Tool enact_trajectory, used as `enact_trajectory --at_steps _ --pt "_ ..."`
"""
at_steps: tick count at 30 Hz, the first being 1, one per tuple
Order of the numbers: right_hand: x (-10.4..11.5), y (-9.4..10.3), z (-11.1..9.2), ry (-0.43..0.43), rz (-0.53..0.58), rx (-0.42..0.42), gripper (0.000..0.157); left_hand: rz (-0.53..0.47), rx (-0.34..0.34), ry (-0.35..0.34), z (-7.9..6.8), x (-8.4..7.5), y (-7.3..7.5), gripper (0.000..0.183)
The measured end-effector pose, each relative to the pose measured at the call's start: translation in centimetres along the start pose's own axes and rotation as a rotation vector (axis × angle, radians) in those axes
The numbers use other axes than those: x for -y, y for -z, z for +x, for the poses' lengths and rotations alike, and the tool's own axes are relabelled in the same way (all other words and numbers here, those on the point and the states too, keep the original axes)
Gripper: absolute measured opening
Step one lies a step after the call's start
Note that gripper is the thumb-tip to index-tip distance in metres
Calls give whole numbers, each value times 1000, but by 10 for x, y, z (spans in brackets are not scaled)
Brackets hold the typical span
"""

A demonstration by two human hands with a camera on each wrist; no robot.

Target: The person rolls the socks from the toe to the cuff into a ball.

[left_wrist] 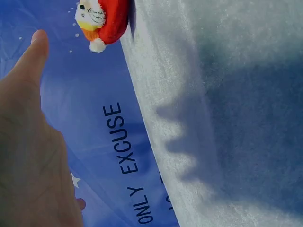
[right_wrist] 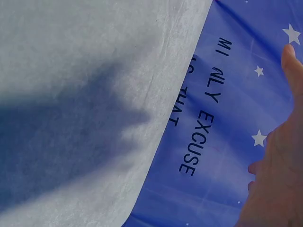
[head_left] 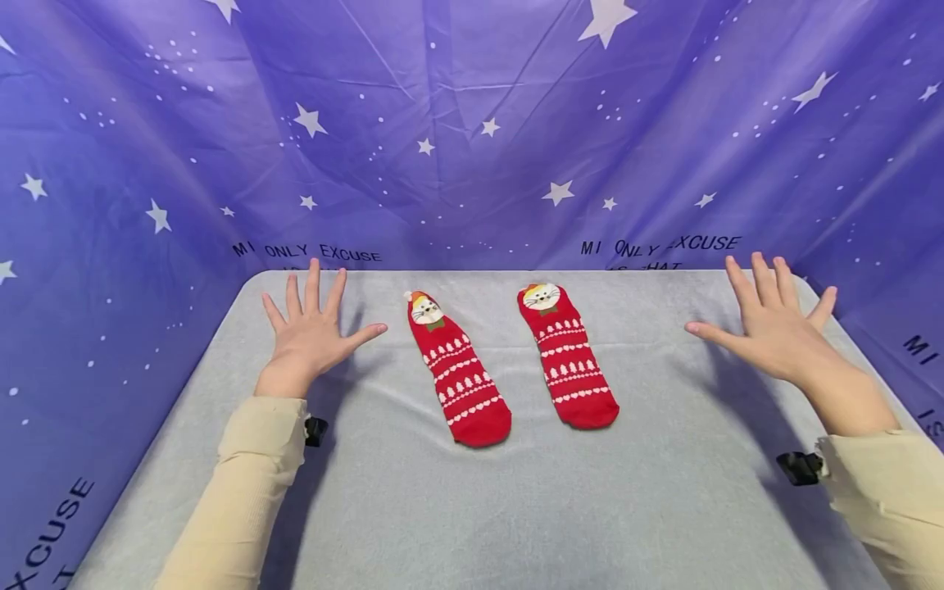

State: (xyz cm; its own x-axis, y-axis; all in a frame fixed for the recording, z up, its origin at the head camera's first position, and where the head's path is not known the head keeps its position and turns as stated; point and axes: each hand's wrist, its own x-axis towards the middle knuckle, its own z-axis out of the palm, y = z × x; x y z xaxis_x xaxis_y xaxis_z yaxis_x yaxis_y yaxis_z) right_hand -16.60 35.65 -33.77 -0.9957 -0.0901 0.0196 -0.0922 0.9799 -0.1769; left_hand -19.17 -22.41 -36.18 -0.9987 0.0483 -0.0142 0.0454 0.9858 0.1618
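Two red socks with white tree and heart bands lie flat on the table. The left sock (head_left: 460, 373) slants, its animal-face end with an orange cap toward the back; that end also shows in the left wrist view as a stuffed-looking red tip (left_wrist: 115, 21). The right sock (head_left: 568, 356) lies beside it, a gap between them. My left hand (head_left: 310, 332) hovers left of the socks, fingers spread, holding nothing. Over the table's right side my right hand (head_left: 774, 328) is likewise spread and touches nothing.
A grey cloth covers the table (head_left: 369, 508). Behind it and on both sides hangs a purple-blue curtain (head_left: 457, 197) with white stars and black lettering. Small black devices sit at both wrists, the left one (head_left: 315, 431) and the right one (head_left: 800, 468).
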Motion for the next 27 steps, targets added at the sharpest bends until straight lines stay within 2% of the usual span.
enact_trajectory --at_steps 14,27 --pt "15 -2 0 41 -7 -15 104 -19 6 1 1 -5 -1 110" --pt "31 -2 1 106 -9 -77 101 -10 31 -8 0 -8 -4 110"
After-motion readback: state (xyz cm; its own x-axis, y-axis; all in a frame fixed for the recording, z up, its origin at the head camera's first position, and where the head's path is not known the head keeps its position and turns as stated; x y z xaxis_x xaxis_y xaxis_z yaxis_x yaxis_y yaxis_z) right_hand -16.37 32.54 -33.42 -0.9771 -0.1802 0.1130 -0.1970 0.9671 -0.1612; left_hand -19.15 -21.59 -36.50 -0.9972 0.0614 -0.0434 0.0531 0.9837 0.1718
